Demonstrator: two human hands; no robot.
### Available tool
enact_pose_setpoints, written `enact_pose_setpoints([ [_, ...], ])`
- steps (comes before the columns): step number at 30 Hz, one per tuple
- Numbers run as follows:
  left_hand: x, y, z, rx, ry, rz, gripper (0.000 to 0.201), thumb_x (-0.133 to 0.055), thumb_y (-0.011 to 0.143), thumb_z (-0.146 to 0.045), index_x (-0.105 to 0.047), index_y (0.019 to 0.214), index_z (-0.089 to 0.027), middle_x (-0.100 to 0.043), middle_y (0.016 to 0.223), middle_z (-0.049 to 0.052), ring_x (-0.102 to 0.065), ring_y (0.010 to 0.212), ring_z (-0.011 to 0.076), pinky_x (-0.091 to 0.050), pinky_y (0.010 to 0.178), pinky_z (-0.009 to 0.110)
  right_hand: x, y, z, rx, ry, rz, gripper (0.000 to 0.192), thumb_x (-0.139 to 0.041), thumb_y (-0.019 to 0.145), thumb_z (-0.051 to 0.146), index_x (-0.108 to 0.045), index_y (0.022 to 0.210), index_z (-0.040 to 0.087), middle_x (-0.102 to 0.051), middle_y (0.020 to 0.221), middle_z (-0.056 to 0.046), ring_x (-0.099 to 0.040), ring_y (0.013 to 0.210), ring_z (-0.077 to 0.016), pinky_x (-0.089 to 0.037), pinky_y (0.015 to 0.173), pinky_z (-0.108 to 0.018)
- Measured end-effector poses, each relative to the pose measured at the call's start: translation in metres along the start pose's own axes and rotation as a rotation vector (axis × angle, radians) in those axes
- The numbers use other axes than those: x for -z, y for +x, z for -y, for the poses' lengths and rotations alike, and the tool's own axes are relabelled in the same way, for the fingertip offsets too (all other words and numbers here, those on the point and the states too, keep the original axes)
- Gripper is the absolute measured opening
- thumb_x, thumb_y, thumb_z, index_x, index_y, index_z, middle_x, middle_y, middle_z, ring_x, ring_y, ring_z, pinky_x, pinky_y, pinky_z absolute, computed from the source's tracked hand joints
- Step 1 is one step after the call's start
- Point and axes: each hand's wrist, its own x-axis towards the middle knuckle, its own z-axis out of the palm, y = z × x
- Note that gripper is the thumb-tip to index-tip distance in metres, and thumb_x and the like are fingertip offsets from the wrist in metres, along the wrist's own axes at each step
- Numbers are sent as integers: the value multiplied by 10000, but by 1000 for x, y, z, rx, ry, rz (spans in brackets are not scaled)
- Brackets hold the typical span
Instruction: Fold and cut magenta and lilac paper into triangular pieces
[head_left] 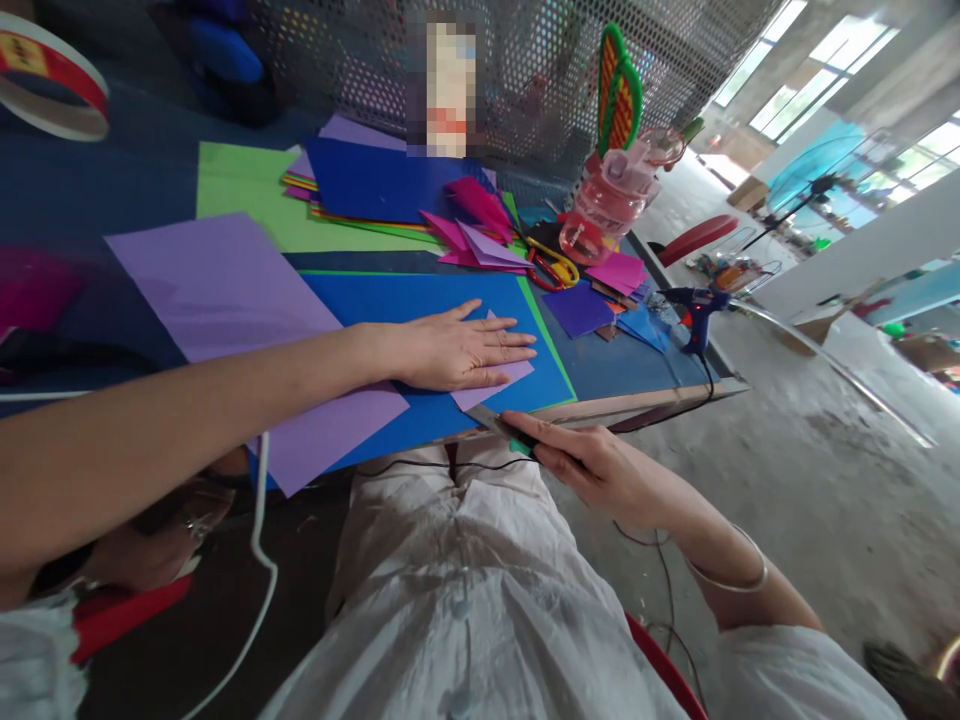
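Observation:
My left hand (469,350) lies flat with fingers stretched out, pressing a small light purple paper piece (517,372) onto a blue sheet (405,292). Part of the small piece is hidden under the palm. My right hand (585,462) is closed around a utility knife (491,420) at the table's front edge. The knife's blade end reaches the near corner of the small purple piece; whether it is cutting I cannot tell. A large purple sheet (225,275) lies slanted beneath my left forearm and over the blue sheet.
Stacked coloured sheets (375,180), yellow-handled scissors (555,268) and a pink bottle (600,205) lie toward the back. A blue glue gun (701,310) with its cord is at the right edge. A white cable (262,540) hangs at left. A roll of tape (56,85) stands far left.

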Motion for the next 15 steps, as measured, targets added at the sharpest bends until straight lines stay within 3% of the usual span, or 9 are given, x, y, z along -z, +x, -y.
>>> enact_pose_setpoints([
  [3, -1, 0, 1, 5, -3, -3, 644, -271, 1077, -579, -275, 1687, -372, -250, 1769, -27, -125, 1669, 265, 76, 1307, 564, 1, 0, 0, -3, 10, 15, 522, -397, 1117, 295, -456, 1627, 203, -807, 1183, -83, -760, 866, -170, -548, 777, -275],
  [10, 0, 1, 1, -1, -14, -10, 638, -297, 1078, -579, -284, 1684, -378, -260, 1768, -26, -135, 1667, 267, 60, 1311, 554, 1, -4, 6, 4, 47, 61, 525, -420, 1108, 286, -462, 1627, 219, -718, 1417, -89, -741, 1192, -230, -563, 990, -335],
  [13, 1, 0, 4, 9, -7, -6, 634, -310, 1081, -572, -290, 1683, -374, -270, 1766, -12, -146, 1665, 272, 52, 1311, 553, 10, -12, 13, 22, 76, 129, 519, -427, 1110, 287, -461, 1628, 268, -735, 1391, -55, -761, 1126, -201, -578, 961, -311],
  [15, 2, -1, 8, 35, 3, -12, 632, -315, 1084, -568, -293, 1683, -366, -266, 1769, 10, -150, 1663, 283, 36, 1308, 574, 20, -15, 12, 3, 75, 60, 512, -421, 1114, 314, -472, 1622, 277, -774, 1297, -46, -772, 1051, -187, -590, 915, -300],
])
